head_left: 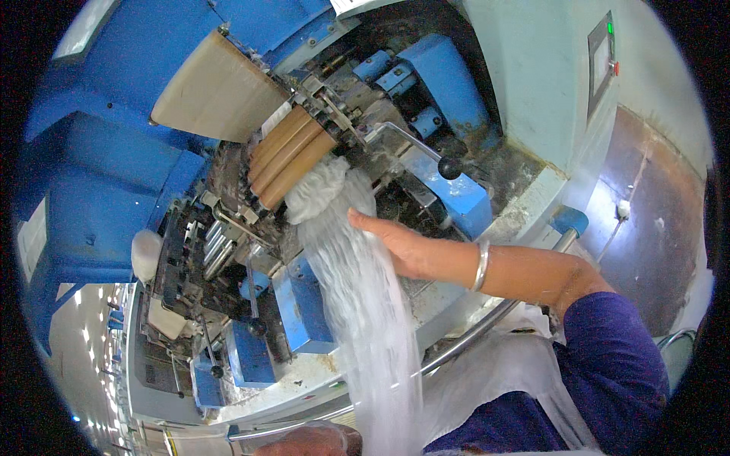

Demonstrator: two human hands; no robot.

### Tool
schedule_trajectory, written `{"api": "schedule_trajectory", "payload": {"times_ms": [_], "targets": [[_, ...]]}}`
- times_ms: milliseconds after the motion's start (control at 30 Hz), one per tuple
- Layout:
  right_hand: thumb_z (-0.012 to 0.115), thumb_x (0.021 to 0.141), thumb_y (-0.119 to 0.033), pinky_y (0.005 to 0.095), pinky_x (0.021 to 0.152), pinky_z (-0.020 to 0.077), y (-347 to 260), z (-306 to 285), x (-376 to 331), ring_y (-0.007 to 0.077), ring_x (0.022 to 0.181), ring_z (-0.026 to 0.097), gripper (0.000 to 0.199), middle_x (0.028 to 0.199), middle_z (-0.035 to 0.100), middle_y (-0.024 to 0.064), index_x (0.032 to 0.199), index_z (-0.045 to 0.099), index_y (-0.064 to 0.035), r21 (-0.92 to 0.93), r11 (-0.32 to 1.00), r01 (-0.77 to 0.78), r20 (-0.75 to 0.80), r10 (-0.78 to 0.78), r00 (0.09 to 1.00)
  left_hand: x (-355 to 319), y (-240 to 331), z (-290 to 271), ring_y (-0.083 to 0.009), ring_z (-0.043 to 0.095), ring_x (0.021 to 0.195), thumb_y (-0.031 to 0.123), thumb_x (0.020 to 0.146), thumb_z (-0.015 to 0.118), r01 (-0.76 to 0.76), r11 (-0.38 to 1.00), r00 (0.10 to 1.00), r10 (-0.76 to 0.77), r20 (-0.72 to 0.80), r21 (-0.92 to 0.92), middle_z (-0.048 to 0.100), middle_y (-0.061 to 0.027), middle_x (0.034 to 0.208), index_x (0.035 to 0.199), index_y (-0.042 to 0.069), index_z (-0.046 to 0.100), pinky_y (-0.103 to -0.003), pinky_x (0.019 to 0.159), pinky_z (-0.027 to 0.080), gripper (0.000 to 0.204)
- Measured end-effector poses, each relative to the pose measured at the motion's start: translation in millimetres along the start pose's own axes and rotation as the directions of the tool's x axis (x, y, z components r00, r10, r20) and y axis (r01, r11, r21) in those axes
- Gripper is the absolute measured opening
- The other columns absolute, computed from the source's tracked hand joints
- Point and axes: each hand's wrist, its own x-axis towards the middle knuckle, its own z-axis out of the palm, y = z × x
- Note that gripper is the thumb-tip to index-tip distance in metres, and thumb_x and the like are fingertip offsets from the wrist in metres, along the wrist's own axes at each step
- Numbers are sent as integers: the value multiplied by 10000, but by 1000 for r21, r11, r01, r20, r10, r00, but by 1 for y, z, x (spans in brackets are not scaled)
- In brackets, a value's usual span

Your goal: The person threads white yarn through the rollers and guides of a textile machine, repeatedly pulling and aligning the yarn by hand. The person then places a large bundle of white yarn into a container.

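A loose white sheet of textile fibre [365, 304] hangs from the brown rollers [293, 159] of a blue and pale green machine, bunched at its top and falling past the lower edge. My right hand [399, 247], with a metal bangle at the wrist, reaches in from the right. Its thumb lies over the sheet's right edge just below the rollers, and its fingers are hidden behind the fibre. My left hand [308, 441] is low at the bottom edge, left of the hanging fibre. It is blurred and cut off, so its fingers do not show.
A black-knobbed lever [450, 167] juts out right of the rollers. A wide beige belt [220, 87] rises behind them. Several blue covers [304, 308] and smaller levers line the machine's front. A metal rail [471, 338] runs between the machine and my body. A panel screen [601, 64] stands upper right.
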Motion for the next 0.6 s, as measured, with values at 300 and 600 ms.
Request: {"api": "schedule_trajectory", "payload": {"times_ms": [300,600], "targets": [[479,875,-668,412,708,572,23,41,-29,237,780,670,637,898,668,105,1027,622,-66,83,939,-333,411,272,870,-8,-5,-18,-238,507,593,102,617,711,585,76,795,144,-589,807,493,-84,635,797,22,676,-368,596,431,200],[643,848,-485,403,637,516,25,28,-92,319,716,659,489,815,670,172,967,636,-11,-789,478,387,320,-218,922,-60,10,-70,-291,299,1384,336,768,763,773,328,505,200,-840,543,309,-162,1491,1462,106,224,-434,1095,267,908]]}}
